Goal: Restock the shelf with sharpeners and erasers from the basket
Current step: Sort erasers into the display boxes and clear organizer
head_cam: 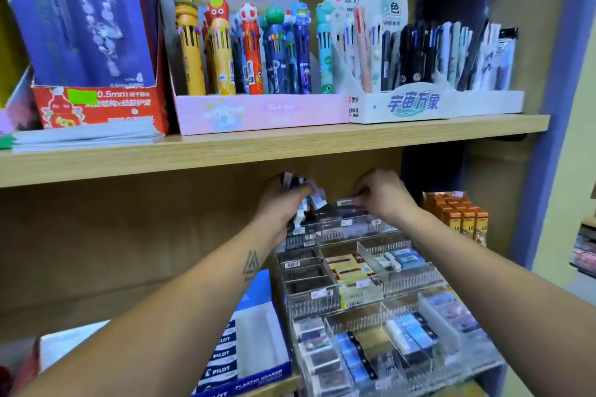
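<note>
Both arms are stretched forward under the upper wooden shelf [274,145], toward the back of a clear acrylic tiered organizer [371,287] that stands on the lower shelf. A bunch of small packaged erasers [311,200] is gripped in the left hand [282,203], whose fingers are curled round them; several pieces stick out above and below the fist. The bunch is held just above the rearmost row of the organizer. A single small eraser [345,202] is pinched between the fingertips of the right hand [383,195], at the top back compartment, close beside the left hand's bunch. Whether that piece already rests on the tray cannot be told.

The organizer's front rows are seen to be divided by clear partitions and partly filled: blue-and-white erasers [406,259] in a right middle compartment, yellow-sleeved packs [350,267] in the centre, more blue-sleeved erasers [412,332] lower down. The basket is not seen in the view.

To the left of the organizer, a blue Pilot box [245,351] is placed on the lower shelf. To the right, orange boxes [458,213] are stacked. On the upper shelf, character-topped multicolour pens [245,51] are displayed in a pink carton [258,111], beside a white carton of pens [435,100].
</note>
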Available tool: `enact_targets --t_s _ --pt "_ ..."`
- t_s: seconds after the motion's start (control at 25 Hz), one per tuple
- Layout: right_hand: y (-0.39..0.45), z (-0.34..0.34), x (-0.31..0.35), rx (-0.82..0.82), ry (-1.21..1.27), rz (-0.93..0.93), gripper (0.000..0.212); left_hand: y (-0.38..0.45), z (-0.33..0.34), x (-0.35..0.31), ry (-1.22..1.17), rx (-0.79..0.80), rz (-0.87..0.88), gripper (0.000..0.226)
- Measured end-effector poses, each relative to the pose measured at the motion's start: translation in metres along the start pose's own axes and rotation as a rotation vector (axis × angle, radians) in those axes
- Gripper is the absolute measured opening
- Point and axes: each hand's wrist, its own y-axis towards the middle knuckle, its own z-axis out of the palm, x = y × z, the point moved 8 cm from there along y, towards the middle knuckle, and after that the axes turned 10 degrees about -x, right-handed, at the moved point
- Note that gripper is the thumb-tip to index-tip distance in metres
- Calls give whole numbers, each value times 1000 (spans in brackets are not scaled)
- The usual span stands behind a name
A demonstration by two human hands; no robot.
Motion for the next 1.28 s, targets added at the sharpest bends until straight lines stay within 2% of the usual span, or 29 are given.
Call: enact_targets --t_s 0.12,0.2,0.32,0.4,0.64,0.72,0.8,0.84,0.92,1.04,1.08,1.16,1.28 --pt "0 5 5 23 203 19 12 3 -3 4 -65 -47 -13 13" --pt "2 11 8 29 246 31 13 3 -7 7 -135 -95 -42 27" --pt "10 28 15 44 181 20 7 8 -19 14 -263 -200 -81 12" --pt "15 40 21 64 148 3 5 6 -22 16 -276 -230 -107 12" --pt "22 56 31 51 89 -28 11 7 -13 11 -228 -162 -49 39" --pt "23 57 32 80 59 -37 14 6 -13 9 -210 -151 -28 38" --pt "19 57 32 125 55 -24 26 3 -12 8 -204 -135 -13 28" --pt "16 52 32 118 109 1 35 1 -13 7 -200 -134 -16 22" --pt "4 33 31 62 383 67 45 -1 -16 5 -174 -140 -15 17" --pt "-26 6 38 109 932 117 48 -8 -17 -3 -161 -110 10 18" --pt "-34 -1 40 124 990 103 45 -14 -16 -6 -156 -89 18 17" --pt "-45 -10 44 119 897 52 44 -27 -11 -10 -116 -28 10 16" --pt "-57 -22 48 93 627 -14 55 -47 -5 -7 -33 84 -37 13"
